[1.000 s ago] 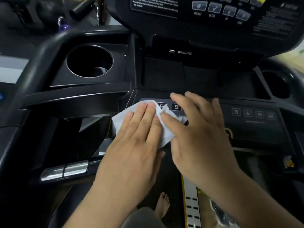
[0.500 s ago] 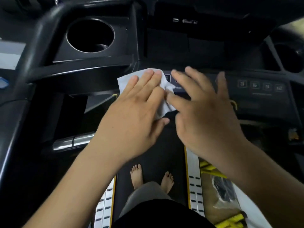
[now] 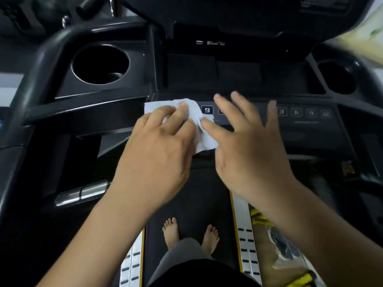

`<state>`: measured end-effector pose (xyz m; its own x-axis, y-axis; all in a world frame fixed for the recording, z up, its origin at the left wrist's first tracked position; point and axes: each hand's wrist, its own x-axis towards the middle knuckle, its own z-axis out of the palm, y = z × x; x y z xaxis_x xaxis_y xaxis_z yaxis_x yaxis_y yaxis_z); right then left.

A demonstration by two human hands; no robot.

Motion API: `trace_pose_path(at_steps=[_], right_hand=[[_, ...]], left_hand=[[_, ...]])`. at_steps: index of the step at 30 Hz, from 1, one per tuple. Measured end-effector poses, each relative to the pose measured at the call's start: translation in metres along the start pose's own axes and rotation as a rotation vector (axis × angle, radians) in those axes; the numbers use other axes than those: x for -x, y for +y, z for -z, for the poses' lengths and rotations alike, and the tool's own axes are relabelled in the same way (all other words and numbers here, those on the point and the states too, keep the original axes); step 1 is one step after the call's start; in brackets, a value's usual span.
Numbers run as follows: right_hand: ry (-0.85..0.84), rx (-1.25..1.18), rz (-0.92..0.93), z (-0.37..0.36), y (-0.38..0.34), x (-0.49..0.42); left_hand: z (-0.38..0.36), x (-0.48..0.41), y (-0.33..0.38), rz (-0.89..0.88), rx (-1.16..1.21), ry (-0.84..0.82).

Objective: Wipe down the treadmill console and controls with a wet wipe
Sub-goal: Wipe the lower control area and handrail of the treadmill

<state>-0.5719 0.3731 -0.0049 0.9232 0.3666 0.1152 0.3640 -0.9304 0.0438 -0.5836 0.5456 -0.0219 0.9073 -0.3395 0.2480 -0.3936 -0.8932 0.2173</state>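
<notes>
A crumpled white wet wipe (image 3: 195, 114) lies on the left end of the black treadmill control strip (image 3: 300, 131). My left hand (image 3: 159, 146) presses down on it with the fingers slightly curled, covering most of the wipe. My right hand (image 3: 248, 146) hovers just to the right with blurred, spread fingers, and only its thumb touches the wipe's right edge. A lit "9" button (image 3: 207, 110) shows between the hands. A row of number buttons (image 3: 296, 112) lies uncovered to the right. The upper console is mostly out of frame.
Round cup holders sit at left (image 3: 100, 64) and right (image 3: 336, 78), with a recessed tray (image 3: 217, 73) between them. A thick black handlebar (image 3: 41, 65) curves on the left above a silver grip sensor (image 3: 83, 192). My bare feet (image 3: 171, 228) stand on the belt (image 3: 192, 199).
The wipe under my left hand has slid slightly left, uncovering the "9" button. My right hand has lifted off the wipe and spread its fingers. The view tilted down, then partly back up.
</notes>
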Motion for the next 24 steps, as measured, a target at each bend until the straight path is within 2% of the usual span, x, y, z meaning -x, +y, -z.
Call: trace_pose_path(at_steps=[4,7,11,15,19,22,24], right_hand=[[-0.035,0.025,-0.105,0.005,0.017,-0.002],[-0.06,0.025,-0.043,0.004,0.011,0.006],[-0.11,0.03,-0.158,0.011,0.025,0.001],[-0.103,-0.041,-0.063,0.007,0.017,0.006],[-0.118,-0.003,-0.164,0.012,0.038,-0.001],[-0.058,-0.079,-0.137,0.011,0.039,0.007],[0.083,-0.12,-0.174,0.015,0.046,0.005]], left_hand=[[-0.007,-0.007,0.0,-0.03,-0.046,0.026],[-0.011,-0.007,0.002,-0.029,-0.051,0.023],[-0.013,-0.013,0.005,-0.043,-0.054,0.004],[-0.017,-0.014,0.005,-0.067,-0.045,-0.003],[-0.02,-0.016,0.007,-0.082,-0.035,-0.01],[-0.021,-0.016,0.01,-0.097,-0.025,-0.002],[-0.022,-0.02,0.01,-0.104,-0.016,-0.005]])
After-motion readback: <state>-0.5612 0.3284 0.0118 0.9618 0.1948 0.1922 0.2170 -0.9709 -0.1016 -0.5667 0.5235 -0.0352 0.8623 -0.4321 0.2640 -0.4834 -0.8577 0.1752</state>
